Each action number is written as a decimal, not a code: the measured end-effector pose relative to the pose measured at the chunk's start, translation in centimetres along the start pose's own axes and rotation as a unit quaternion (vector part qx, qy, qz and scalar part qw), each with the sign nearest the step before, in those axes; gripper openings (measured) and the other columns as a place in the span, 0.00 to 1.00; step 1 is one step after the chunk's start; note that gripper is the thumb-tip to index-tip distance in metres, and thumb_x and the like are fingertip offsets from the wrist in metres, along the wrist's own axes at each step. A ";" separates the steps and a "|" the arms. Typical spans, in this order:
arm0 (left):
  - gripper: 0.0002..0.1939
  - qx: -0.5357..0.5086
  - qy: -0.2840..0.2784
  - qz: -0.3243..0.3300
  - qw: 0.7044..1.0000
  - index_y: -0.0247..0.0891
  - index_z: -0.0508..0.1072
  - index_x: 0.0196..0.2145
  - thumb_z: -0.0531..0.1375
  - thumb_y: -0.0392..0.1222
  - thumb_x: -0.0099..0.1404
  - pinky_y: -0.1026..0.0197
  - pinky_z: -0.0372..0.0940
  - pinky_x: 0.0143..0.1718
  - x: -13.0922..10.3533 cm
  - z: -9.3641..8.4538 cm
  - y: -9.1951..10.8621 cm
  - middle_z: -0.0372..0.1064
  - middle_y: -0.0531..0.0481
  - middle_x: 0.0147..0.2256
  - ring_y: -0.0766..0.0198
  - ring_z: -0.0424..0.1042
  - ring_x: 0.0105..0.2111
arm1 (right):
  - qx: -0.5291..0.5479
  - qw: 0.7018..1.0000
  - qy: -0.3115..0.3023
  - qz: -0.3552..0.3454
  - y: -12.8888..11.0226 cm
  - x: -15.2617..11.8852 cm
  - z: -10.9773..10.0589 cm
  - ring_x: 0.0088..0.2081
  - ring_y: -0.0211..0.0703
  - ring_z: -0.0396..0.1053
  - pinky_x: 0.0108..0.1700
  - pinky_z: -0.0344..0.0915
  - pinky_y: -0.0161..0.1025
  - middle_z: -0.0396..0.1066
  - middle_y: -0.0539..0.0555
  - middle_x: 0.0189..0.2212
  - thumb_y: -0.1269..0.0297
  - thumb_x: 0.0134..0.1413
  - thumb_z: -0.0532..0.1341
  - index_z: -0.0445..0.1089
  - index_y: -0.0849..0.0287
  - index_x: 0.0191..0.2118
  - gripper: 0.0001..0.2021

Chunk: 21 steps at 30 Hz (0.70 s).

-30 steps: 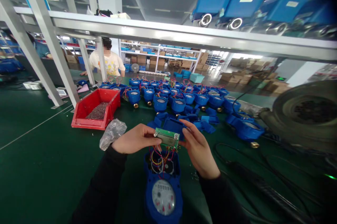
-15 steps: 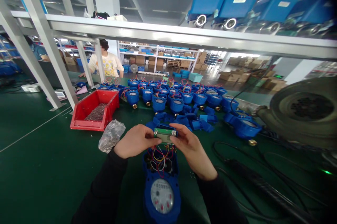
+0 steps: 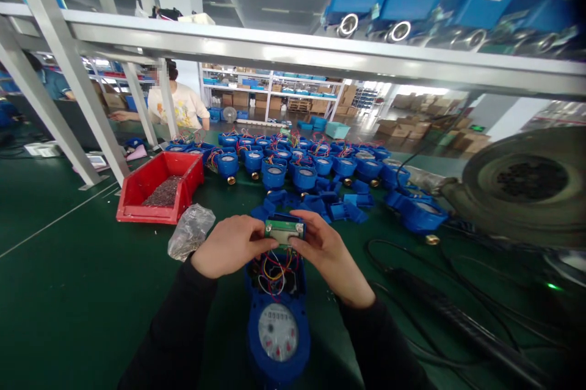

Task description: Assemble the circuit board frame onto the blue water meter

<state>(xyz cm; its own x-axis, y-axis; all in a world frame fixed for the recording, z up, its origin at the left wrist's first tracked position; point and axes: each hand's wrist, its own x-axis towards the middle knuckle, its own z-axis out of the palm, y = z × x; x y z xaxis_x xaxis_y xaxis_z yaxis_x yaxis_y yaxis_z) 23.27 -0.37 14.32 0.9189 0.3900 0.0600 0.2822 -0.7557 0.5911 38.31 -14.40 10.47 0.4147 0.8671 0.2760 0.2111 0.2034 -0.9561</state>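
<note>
A green circuit board with a small display (image 3: 284,232) is held level between my two hands. My left hand (image 3: 232,246) pinches its left end between thumb and fingers. The right end is gripped by my right hand (image 3: 330,256), its thumb on the front edge. A blue piece shows just behind the board, partly hidden by it. Coloured wires (image 3: 277,274) run down from the board into the open compartment of a blue water meter (image 3: 278,332). The meter lies in front of me with its round dial facing up.
Many blue meters (image 3: 274,175) with loose wires stand across the back, blue covers (image 3: 341,210) before them. At left are a red bin (image 3: 149,214) of small metal parts and a plastic bag (image 3: 190,231). A black cabled tool (image 3: 458,317) lies right; another person (image 3: 178,103) is beyond.
The whole view has shifted slightly. Both hands keep hold of the board above the meter, with little visible change in their grip. The person beyond has moved an arm.
</note>
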 end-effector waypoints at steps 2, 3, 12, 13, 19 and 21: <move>0.15 0.000 0.008 0.017 1.000 0.40 0.74 0.31 0.56 0.54 0.62 0.63 0.53 0.27 0.0 0.0 0.1 0.72 0.51 0.26 0.60 0.69 0.27 | -0.007 1.000 0.001 -0.001 0.0 0.0 -0.1 0.47 0.44 0.68 0.51 0.66 0.42 0.69 0.54 0.45 0.65 0.52 0.64 0.62 0.56 0.51 0.20; 0.15 -0.005 0.009 0.025 1.000 0.40 0.75 0.33 0.56 0.53 0.63 0.62 0.54 0.29 0.0 0.0 0.1 0.72 0.51 0.28 0.60 0.70 0.28 | -0.010 1.000 0.002 -0.002 -0.1 0.0 -0.1 0.46 0.44 0.68 0.50 0.66 0.42 0.69 0.54 0.44 0.65 0.51 0.64 0.62 0.56 0.51 0.20; 0.15 0.016 0.013 0.023 1.000 0.40 0.72 0.34 0.54 0.53 0.64 0.61 0.55 0.30 -0.3 0.2 0.0 0.72 0.51 0.29 0.59 0.70 0.29 | -0.018 0.999 0.037 -0.010 -0.7 -0.3 0.4 0.46 0.45 0.69 0.47 0.68 0.42 0.69 0.54 0.45 0.66 0.51 0.64 0.63 0.55 0.49 0.19; 0.15 0.027 0.021 0.013 0.999 0.40 0.72 0.31 0.55 0.54 0.64 0.61 0.55 0.30 -0.2 0.3 -0.1 0.71 0.51 0.28 0.59 0.69 0.29 | -0.018 0.999 0.041 -0.011 -0.7 -0.3 0.5 0.45 0.45 0.69 0.47 0.68 0.42 0.69 0.54 0.45 0.66 0.52 0.64 0.63 0.55 0.49 0.18; 0.19 -0.246 0.014 0.032 0.969 0.37 0.70 0.42 0.64 0.49 0.56 0.58 0.62 0.43 1.3 0.9 -1.4 0.73 0.47 0.40 0.56 0.71 0.42 | -0.002 0.999 0.047 -0.015 -0.6 -0.3 0.4 0.46 0.45 0.69 0.49 0.67 0.43 0.69 0.54 0.45 0.64 0.53 0.63 0.62 0.55 0.49 0.18; 0.19 -0.337 -0.045 0.062 0.938 0.35 0.70 0.44 0.64 0.45 0.57 0.58 0.63 0.46 1.9 1.2 -2.0 0.73 0.45 0.43 0.57 0.71 0.44 | 0.003 0.999 0.043 -0.016 -0.6 -0.3 0.4 0.46 0.45 0.69 0.49 0.67 0.43 0.69 0.55 0.46 0.63 0.53 0.63 0.62 0.55 0.49 0.18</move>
<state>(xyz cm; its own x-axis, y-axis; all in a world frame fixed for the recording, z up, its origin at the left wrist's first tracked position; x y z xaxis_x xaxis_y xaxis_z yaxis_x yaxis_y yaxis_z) 24.78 1.22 12.32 0.9610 0.2529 0.1117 -0.0391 -0.2756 0.9605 37.70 -14.61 10.97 0.4823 0.8179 0.3137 0.2210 0.2329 -0.9470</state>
